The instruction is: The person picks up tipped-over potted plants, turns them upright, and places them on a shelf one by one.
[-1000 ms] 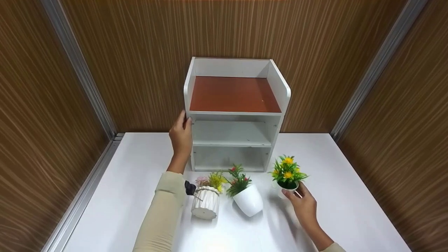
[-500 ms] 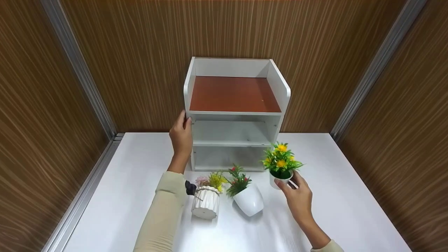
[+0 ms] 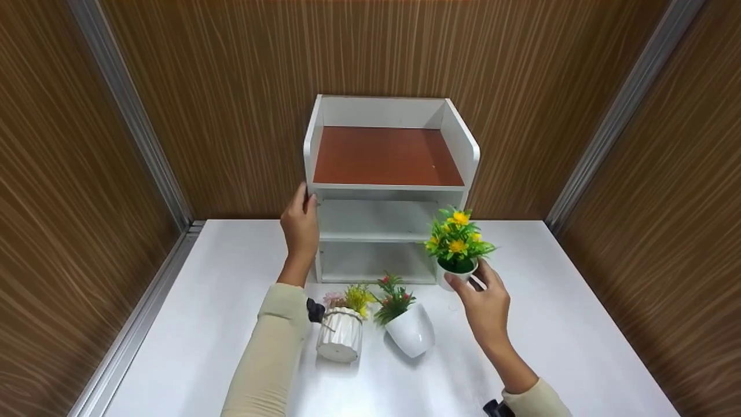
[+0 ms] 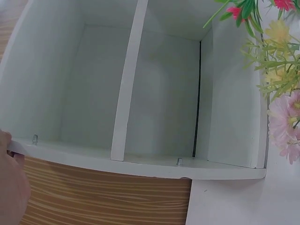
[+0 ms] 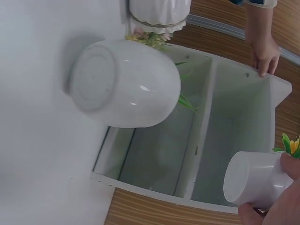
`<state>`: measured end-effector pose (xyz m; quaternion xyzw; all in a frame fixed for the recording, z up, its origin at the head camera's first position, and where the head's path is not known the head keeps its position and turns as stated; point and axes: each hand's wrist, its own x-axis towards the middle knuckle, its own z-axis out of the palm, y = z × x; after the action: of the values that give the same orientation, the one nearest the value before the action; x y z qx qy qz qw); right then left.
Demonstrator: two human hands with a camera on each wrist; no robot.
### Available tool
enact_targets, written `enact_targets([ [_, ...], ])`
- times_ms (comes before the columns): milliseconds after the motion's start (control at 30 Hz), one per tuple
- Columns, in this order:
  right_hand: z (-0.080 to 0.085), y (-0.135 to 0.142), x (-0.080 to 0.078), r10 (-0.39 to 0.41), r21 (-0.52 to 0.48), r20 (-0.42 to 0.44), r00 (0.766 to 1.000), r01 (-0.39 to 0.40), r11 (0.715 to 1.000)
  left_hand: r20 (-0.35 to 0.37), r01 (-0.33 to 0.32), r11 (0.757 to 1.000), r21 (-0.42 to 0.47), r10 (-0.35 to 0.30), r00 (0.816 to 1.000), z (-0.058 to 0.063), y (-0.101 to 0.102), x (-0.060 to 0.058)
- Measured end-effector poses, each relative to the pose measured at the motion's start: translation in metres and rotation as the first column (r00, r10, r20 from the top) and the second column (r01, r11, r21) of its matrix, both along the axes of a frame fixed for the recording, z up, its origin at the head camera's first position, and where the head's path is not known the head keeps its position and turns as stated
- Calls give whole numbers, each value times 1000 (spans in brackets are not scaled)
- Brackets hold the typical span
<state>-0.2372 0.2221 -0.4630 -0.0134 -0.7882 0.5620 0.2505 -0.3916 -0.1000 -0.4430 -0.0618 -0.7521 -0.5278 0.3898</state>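
A small white shelf unit [image 3: 460,139] with a red-brown top and two compartments stands against the back wall. My left hand [image 3: 300,229] grips its left side panel, thumb at the front edge, as the left wrist view shows too. My right hand [image 3: 488,301] holds a small white pot of artificial yellow flowers [image 3: 457,249] by its sides, upright, in front of the unit's right side. In the right wrist view the underside of this white pot [image 5: 236,178] shows, raised off the table. Most of its flowers lie outside that view.
A ribbed white pot [image 3: 340,336] with pink and yellow flowers lies on the white table [image 3: 173,347] beside my left forearm. Right of it, a smooth white pot [image 3: 412,331] with red flowers lies tilted. Wood-grain panels [image 3: 666,231] enclose the sides and back.
My right hand has carried the yellow-flowered pot up, forward and slightly left, toward the unit's right side. The left hand has stayed on the side panel.
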Motion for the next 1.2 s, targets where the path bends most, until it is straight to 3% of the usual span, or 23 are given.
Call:
enact_targets([
  [200, 17, -7, -14, -16, 45, -49, 999, 18, 999, 1, -12, 1000, -5, 12, 1000, 0, 1, -1],
  [767, 64, -30, -47, -48, -17, -189, 981, 45, 999, 8, -25, 999, -24, 26, 1000, 3, 7, -3],
  [1200, 93, -37, -76, -146, -26, -259, 955, 144, 989, -2, -30, 998, -51, 30, 1000, 3, 8, 1],
])
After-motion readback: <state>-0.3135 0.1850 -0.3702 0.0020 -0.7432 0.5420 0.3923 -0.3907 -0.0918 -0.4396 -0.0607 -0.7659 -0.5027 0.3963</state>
